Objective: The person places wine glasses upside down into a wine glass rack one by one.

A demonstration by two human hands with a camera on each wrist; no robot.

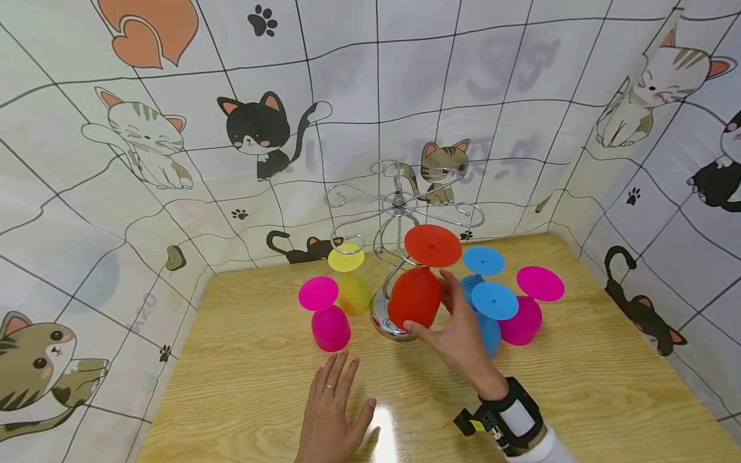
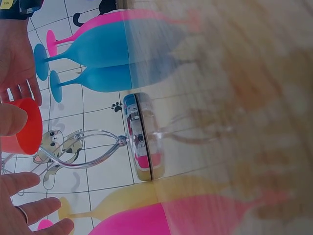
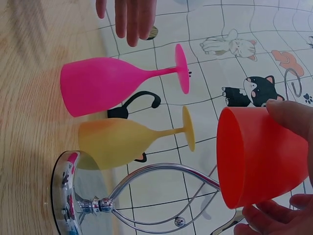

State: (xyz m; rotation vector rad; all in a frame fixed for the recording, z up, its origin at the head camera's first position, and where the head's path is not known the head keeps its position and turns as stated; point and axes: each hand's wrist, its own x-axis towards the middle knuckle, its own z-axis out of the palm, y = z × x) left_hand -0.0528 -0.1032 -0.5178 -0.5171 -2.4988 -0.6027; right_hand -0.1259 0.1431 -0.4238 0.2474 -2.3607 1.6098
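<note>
A red plastic goblet point(image 1: 413, 299) hangs upside down in my right hand point(image 1: 460, 337), foot up. Thumb and fingers grip the sides of its bowl, and the open rim point(image 3: 230, 161) shows in the right wrist view. Right behind the goblet stands a chrome glass rack point(image 1: 399, 209) with curled arms, its round base point(image 1: 379, 321) partly hidden. My left hand point(image 1: 332, 411) hovers low over the table, fingers spread and nothing in them. Nearest to it is an upside-down pink goblet point(image 1: 331, 329), a little beyond the fingertips.
A yellow goblet point(image 1: 353, 296) stands rim down left of the rack. To the right are two blue goblets point(image 1: 489, 331) and another pink goblet point(image 1: 523, 321), also inverted. The wooden table point(image 1: 243, 373) meets cat-printed cloth point(image 1: 347, 90) at the back and sides.
</note>
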